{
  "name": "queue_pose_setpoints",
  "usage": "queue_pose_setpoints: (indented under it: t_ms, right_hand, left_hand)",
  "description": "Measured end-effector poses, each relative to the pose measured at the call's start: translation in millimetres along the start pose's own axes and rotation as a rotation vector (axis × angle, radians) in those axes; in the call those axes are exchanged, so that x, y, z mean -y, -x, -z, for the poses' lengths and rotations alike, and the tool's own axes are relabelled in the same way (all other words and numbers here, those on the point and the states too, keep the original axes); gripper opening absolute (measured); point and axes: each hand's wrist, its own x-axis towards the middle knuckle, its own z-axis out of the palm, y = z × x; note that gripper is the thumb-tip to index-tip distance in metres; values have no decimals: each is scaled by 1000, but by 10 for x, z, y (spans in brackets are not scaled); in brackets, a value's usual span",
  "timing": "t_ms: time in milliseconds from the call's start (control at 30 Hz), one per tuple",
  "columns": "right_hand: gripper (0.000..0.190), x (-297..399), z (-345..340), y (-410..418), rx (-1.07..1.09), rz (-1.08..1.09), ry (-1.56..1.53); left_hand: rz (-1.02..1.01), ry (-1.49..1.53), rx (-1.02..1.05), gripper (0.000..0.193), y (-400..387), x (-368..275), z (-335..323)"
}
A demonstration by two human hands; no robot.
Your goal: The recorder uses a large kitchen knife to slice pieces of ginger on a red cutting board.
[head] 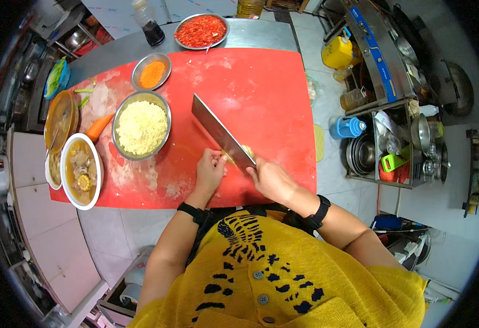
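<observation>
My right hand (275, 181) grips a broad cleaver (219, 130) by its handle end, the blade slanting up and to the left over a red cutting board (260, 94). Against the blade's left face, the fingertips of my left hand (210, 171) pinch a small pale yellow food piece (229, 158), partly hidden by fingers and blade. On the blade's other side lies more of the pale yellow food (247, 150). Left of the cleaver stands a steel bowl heaped with minced pale yellow food (141, 128).
A carrot (100, 127), a white bowl of soup with corn (98, 180) and a brown bowl (75, 119) crowd the left side. Farther back are a small bowl of orange mince (152, 74), a bowl of chopped red chilli (201, 31) and a dark sauce bottle (153, 33).
</observation>
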Motion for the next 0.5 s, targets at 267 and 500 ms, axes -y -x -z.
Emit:
queue_pose_setpoints:
  t_ms: [267,500]
  right_hand:
    - [26,-19,-192,-126,13,-38,26]
    - [22,-23,-154,-87,-14,-57,-8]
  left_hand:
    - [10,13,6,19,-7,-42,-17]
    - [45,67,-13,19,6,-31,-7]
